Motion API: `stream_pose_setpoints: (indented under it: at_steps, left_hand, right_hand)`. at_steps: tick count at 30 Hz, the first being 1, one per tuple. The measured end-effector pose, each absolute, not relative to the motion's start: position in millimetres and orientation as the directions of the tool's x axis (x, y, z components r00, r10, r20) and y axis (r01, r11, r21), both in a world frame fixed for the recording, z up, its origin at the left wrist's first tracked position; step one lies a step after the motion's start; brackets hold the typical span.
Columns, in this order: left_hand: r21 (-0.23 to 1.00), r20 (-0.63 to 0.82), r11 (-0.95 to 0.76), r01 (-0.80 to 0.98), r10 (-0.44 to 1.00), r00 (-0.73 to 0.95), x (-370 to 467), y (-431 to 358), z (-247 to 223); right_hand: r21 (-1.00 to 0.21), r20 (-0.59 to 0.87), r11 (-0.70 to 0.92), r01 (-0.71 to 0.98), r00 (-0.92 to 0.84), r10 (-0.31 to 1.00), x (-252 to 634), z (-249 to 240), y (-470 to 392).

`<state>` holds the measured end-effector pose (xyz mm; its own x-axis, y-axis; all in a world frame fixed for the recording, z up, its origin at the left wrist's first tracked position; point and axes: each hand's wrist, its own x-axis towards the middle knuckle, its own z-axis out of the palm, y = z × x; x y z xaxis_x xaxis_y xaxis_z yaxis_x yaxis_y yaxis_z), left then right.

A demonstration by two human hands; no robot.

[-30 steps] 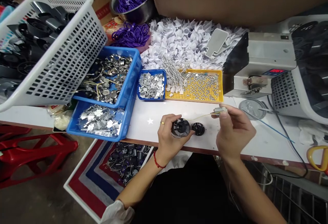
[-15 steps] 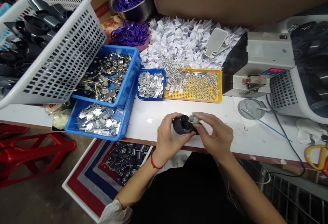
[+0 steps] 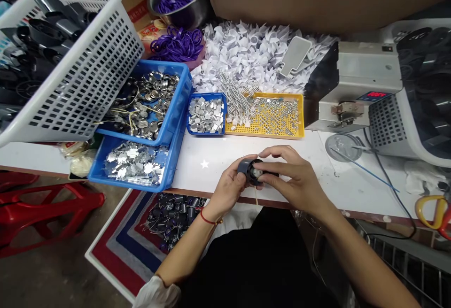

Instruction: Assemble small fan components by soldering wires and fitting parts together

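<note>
Held at the front edge of the bench, a dark grey cylindrical plastic housing has its round opening towards my right side. My left hand is closed around the housing, thumb on its near side. The fingers of my right hand are closed on a small pale round part that sits in the mouth of the housing. A thin yellowish wire hangs below the opening. My right fingers partly hide the small part and the far end of the housing.
Behind my hands are a yellow tray of screws and wires and a small blue tray of metal pieces. Blue bins and a white basket stand left. A metal machine and scissors are right.
The small pale part has moved from above the rim into the housing's opening. The housing has turned in my left hand, and the wire now hangs below it.
</note>
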<state>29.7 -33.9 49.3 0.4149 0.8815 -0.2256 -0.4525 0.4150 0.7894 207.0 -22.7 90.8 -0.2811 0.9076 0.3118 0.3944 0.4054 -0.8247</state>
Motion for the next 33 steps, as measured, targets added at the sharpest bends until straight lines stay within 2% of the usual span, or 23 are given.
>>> stream_pose_setpoints:
  at_steps: [4, 6, 8, 11, 13, 15, 17, 20, 23, 25, 29, 33]
  left_hand:
    - [0.766, -0.236, 0.449, -0.461, 0.862, 0.448, 31, -36, 47]
    - [0.773, -0.235, 0.453, -0.444, 0.855, 0.463, 31, -37, 45]
    - [0.794, -0.23, 0.443, -0.416, 0.853, 0.468, 31, -38, 44]
    - [0.834, -0.222, 0.407, -0.373, 0.866, 0.447, 32, -38, 47]
    - [0.883, -0.231, 0.353, -0.31, 0.901, 0.368, 33, -39, 53]
    - [0.945, -0.232, 0.28, -0.171, 0.939, 0.254, 31, -40, 60]
    - [0.976, -0.219, 0.215, 0.044, 0.945, 0.243, 27, -42, 68]
    - [0.923, -0.201, 0.06, 0.38, 0.917, 0.345, 20, -45, 76]
    - [0.839, -0.097, -0.114, 0.533, 0.931, 0.352, 18, -47, 77]
    - [0.83, -0.049, -0.166, 0.533, 0.929, 0.366, 20, -47, 77]
    - [0.869, -0.056, -0.17, 0.466, 0.9, 0.433, 22, -47, 78]
    - [0.907, -0.06, -0.143, 0.397, 0.887, 0.458, 22, -46, 82]
  right_hand:
    - [-0.793, 0.283, 0.381, 0.475, -0.266, 0.922, 205, 92, -30]
    - [-0.838, 0.227, 0.278, 0.47, -0.164, 0.96, 206, 91, -30]
    - [-0.889, 0.093, 0.137, 0.437, -0.121, 0.988, 207, 89, -27]
    - [-0.941, -0.167, -0.049, 0.334, -0.334, 0.928, 208, 87, -20]
    - [-0.956, -0.262, -0.163, 0.243, -0.461, 0.848, 207, 87, -18]
    - [-0.947, -0.322, -0.284, 0.152, -0.494, 0.808, 205, 86, -19]
    - [-0.927, -0.358, -0.364, 0.086, -0.488, 0.796, 203, 84, -23]
    - [-0.924, -0.371, -0.372, 0.087, -0.438, 0.819, 204, 78, -29]
    - [-0.917, -0.384, -0.391, 0.073, -0.424, 0.82, 207, 73, -31]
    - [-0.904, -0.39, -0.426, 0.021, -0.451, 0.803, 208, 73, -30]
    - [-0.873, -0.415, -0.486, -0.023, -0.489, 0.768, 208, 81, -29]
    - [-0.791, -0.535, -0.611, -0.036, -0.446, 0.718, 207, 90, -34]
